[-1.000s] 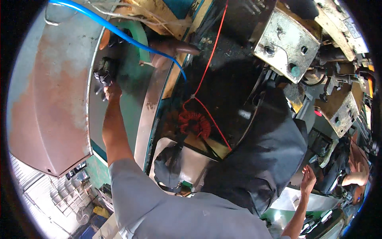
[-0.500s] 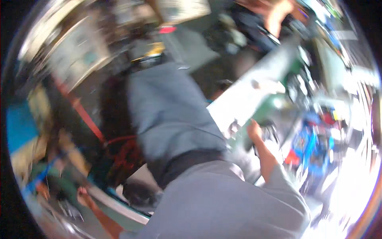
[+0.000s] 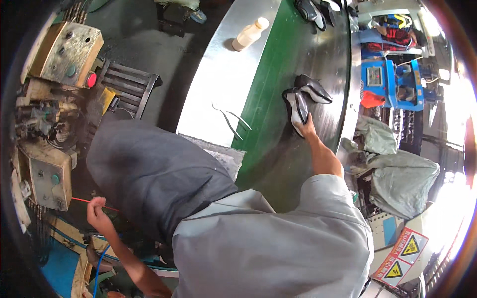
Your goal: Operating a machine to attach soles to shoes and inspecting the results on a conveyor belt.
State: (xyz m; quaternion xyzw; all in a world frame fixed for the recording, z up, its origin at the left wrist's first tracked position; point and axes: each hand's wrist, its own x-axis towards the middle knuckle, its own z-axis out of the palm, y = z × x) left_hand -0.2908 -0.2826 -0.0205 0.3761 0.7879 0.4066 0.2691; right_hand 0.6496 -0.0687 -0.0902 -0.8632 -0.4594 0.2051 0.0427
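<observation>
My right hand (image 3: 307, 127), reaching out over the conveyor, grips a black shoe (image 3: 297, 106) at one end. The shoe's paler inside or lining shows; some of my fingers are hidden. Touching it on the far side is a second black, glossy shoe (image 3: 316, 89). Both are on or just above the green and dark belt (image 3: 278, 164). Out to the left, my left hand (image 3: 99, 213) hangs with its fingers loosely bent and nothing visible in it. It is close to a worn control box (image 3: 49, 174) with a green button and a thin red line.
A metal ledge (image 3: 208, 84) beside the belt carries a pale bottle (image 3: 251, 34) and thin curved strips (image 3: 228, 119). More shoes (image 3: 312, 12) lie farther along. A slatted stool (image 3: 126, 87) stands by another control box (image 3: 67, 52). Blue machinery (image 3: 392, 82) and a covered machine (image 3: 402, 184) line the right.
My view and body have turned, and the blur is gone. The right hand, earlier near the belt without a visible shoe, now grips one. The left hand is by the control box.
</observation>
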